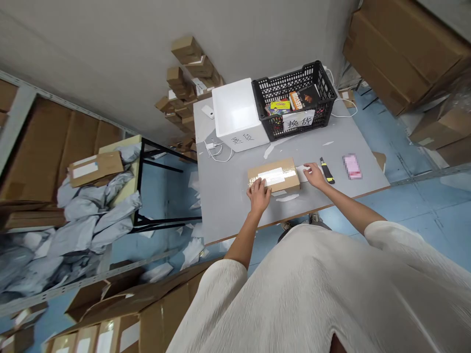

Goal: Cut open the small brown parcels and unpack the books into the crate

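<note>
A taped brown cardboard box (289, 167) lies on the grey table (228, 206), with a white label (273, 176) stuck on its top. My left hand (259, 195) rests on the box's near left part, fingers spread over its top and the label's edge. Beside the box's right end, my right hand (314, 175) pinches a white slip of paper (302, 174), partly hidden by the fingers. Just right of that hand lies a black and yellow utility knife (327, 171). Torn paper scraps (287, 198) lie along the box's near side.
At the table's back stand a white foam box (250, 139) and a black plastic crate (268, 128) holding small colourful packages. A pink pixelated item (352, 166) lies at right, a charger cable (221, 158) at left. Cartons (184, 83) and grey mailer bags (81, 211) surround the table.
</note>
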Available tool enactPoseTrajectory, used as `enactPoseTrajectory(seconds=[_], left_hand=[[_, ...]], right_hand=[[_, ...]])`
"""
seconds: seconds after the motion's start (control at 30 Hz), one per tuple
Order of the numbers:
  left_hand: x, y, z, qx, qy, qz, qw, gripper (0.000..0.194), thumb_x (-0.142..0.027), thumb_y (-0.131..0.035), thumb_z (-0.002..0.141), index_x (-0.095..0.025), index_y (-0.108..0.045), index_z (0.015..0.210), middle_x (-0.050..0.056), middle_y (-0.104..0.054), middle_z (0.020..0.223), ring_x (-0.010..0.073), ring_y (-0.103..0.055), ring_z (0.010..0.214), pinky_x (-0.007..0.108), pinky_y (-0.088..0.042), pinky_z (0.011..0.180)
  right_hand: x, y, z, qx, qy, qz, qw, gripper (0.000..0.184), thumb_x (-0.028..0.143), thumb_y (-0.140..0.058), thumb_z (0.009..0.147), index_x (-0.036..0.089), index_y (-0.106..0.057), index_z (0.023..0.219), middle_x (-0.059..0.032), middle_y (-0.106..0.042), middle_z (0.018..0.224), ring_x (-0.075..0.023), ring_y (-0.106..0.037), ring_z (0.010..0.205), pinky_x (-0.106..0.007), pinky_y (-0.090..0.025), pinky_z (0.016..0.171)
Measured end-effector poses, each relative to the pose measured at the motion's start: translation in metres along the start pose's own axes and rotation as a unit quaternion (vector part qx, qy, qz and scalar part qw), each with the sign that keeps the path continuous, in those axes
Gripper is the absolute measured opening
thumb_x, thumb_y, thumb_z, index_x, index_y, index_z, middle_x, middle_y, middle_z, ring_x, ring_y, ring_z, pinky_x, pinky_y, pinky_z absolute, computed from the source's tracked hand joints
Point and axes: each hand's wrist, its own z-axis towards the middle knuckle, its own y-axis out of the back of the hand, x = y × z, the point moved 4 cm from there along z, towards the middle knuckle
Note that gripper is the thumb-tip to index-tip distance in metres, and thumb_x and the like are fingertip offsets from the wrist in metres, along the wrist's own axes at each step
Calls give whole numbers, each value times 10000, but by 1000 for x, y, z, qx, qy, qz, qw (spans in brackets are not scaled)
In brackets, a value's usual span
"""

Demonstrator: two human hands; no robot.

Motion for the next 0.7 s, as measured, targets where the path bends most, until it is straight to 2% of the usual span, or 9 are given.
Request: enactPoseTrajectory(seconds=[0.13,0.23,0.3,0.4,0.5,0.6,0.7], left_hand=[[4,2,4,-9,-19,-42,999,489,-384,-473,1099,-287,-628,1553,144,-515,1716,340,-430,1607,575,-283,1308],[11,5,6,-18,-39,-79,996,445,-334,-471,1094,-291,-668,1491,136,-524,1701,334,-441,1597,564,-308,1298],[18,8,8,-39,-23,-95,994,458,-351,-520,1074,-290,-645,1510,142,-488,1725,355,-402,1620,577,-308,1302],[31,10,8,-60,52,-124,989,705,-439,-654,1006,-271,-466,1665,179,-394,1777,414,-339,1646,629,-300,1308],[38,9,6,-49,91,-180,978,969,-476,-724,957,-269,-229,1764,186,-397,1776,415,-351,1643,628,-338,1299],[41,9,3,-41,87,-238,967,1057,-445,-747,949,-273,-111,1776,172,-450,1749,387,-401,1623,603,-345,1303],[45,9,2,-36,83,-258,962,1072,-411,-770,937,-268,-109,1769,169,-488,1724,383,-445,1594,599,-322,1313]], right_hand=[[38,-18,-9,45,64,7,997,517,416,-599,982,243,-657,1466,-142,-634,1449,-290,-692,1135,-480,-606,1044],[49,-23,-11,49,96,-39,993,568,364,-618,941,239,-642,1494,-151,-620,1479,-327,-640,1286,-522,-567,1141],[51,-23,-11,42,103,-70,991,601,333,-624,914,234,-631,1507,-156,-599,1507,-343,-587,1383,-538,-527,1205],[52,-22,-13,31,100,-93,990,653,313,-620,894,234,-598,1541,-160,-555,1562,-354,-528,1466,-551,-499,1238],[56,-20,-16,19,89,-100,991,696,313,-605,895,221,-550,1583,-173,-569,1567,-369,-541,1446,-577,-491,1232],[63,-17,-15,2,66,-85,994,727,332,-588,912,215,-486,1623,-182,-592,1563,-361,-619,1331,-583,-514,1192],[72,-12,-4,-23,44,-44,998,724,370,-565,939,220,-438,1636,-173,-648,1495,-334,-662,1248,-561,-553,1137]])
